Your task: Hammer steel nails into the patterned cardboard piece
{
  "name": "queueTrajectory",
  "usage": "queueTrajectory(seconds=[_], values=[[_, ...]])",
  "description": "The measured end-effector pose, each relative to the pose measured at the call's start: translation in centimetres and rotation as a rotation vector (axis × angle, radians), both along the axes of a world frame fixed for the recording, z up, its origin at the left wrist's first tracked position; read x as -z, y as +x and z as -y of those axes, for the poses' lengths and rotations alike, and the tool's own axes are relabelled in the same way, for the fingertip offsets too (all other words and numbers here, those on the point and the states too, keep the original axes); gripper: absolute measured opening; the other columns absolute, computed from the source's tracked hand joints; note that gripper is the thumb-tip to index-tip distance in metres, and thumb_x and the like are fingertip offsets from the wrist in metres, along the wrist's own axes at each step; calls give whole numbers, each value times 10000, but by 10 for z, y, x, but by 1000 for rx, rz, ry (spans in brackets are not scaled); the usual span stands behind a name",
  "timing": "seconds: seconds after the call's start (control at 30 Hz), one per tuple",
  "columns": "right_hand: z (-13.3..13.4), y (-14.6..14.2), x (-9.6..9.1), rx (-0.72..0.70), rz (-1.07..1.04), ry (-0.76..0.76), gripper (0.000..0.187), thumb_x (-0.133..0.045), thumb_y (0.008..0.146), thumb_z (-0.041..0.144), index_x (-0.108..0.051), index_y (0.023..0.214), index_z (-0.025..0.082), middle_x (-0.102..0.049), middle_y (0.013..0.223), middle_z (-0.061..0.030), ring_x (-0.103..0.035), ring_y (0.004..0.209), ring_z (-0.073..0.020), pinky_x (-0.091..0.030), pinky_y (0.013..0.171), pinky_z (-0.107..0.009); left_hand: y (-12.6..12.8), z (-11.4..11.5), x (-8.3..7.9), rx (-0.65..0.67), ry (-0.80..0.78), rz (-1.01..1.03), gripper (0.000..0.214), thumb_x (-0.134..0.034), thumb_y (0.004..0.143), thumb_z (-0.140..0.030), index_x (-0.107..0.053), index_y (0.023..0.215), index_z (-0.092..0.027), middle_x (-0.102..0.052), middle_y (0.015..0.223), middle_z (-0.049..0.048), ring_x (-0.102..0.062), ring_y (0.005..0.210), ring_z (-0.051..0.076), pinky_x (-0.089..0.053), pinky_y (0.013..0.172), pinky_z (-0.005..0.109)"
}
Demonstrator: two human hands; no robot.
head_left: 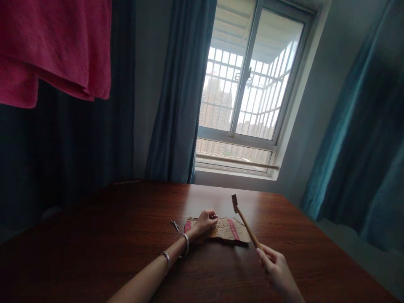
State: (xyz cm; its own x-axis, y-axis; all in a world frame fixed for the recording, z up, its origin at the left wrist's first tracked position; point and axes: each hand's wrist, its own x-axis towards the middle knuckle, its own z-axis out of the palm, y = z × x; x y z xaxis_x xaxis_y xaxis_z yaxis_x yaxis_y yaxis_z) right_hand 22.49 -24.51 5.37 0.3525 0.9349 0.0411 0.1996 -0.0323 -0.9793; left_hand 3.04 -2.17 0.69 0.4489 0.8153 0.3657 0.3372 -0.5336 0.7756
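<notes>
My right hand (273,263) is closed round the wooden handle of a hammer (248,227). The brown head is raised above the table, to the right of my left hand. My left hand (206,221) is over a tan, dotted piece of what looks like cardboard (223,229) with pinkish-red bands. Its fingers are pinched together; whatever lies between them is too small to make out. Just left of the cardboard are a few thin metal pieces that look like nails (174,225). Part of the cardboard is hidden under my left hand and wrist.
The dark reddish-brown wooden table (126,235) reaches back toward a barred window (236,84). Blue curtains (179,97) hang on both sides of it. A pink cloth (63,46) hangs at the upper left.
</notes>
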Motion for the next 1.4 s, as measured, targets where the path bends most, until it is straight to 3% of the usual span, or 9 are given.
queueTrajectory(seconds=[0.17, 0.4, 0.57, 0.83, 1.17, 1.4], values=[[-7, 23, 10, 200, 227, -17, 504, -536, 662, 507, -658, 943, 107, -648, 636, -50, -600, 613, -195, -430, 523, -247, -1, 1, -1, 14, 4, 24, 145, -530, 681, -225, -624, 677, -114, -638, 694, 45, -573, 678, 145, -398, 609, 212], [-13, 47, 28, 325, 417, -147, 510, -504, 684, 469, -628, 1046, 132, -708, 872, -105, -650, 844, -254, -482, 699, -274, 0, -1, 1, 15, -5, 26, 134, -532, 679, -226, -611, 673, -117, -636, 688, 39, -572, 671, 144, -398, 598, 211], [-15, 49, 36, 311, 497, -201, 486, -453, 741, 452, -590, 1099, 153, -691, 964, -113, -637, 914, -257, -477, 760, -298, -1, -1, 0, 11, -9, 17, 131, -541, 681, -233, -616, 683, -125, -640, 700, 33, -568, 682, 147, -398, 607, 216], [-17, 43, 31, 288, 638, -265, 453, -398, 798, 379, -541, 1164, 154, -670, 1035, -130, -619, 964, -260, -450, 819, -324, -1, 2, -4, -16, -31, 0, 139, -575, 670, -246, -627, 685, -118, -646, 717, 47, -567, 697, 155, -405, 634, 228], [-20, 39, 30, 269, 823, -361, 507, -385, 828, 346, -464, 1245, 68, -659, 1019, -198, -612, 978, -296, -442, 800, -358, -1, 4, -6, 4, -23, 6, 172, -550, 680, -248, -654, 712, -116, -655, 704, 48, -577, 699, 158, -413, 641, 231], [-22, 41, 27, 230, 855, -395, 340, -407, 820, 326, -577, 1066, 165, -681, 942, -137, -629, 921, -277, -446, 761, -339, -2, 2, -5, 3, -28, -3, 146, -555, 683, -240, -647, 705, -129, -656, 715, 38, -578, 708, 156, -410, 642, 224]])
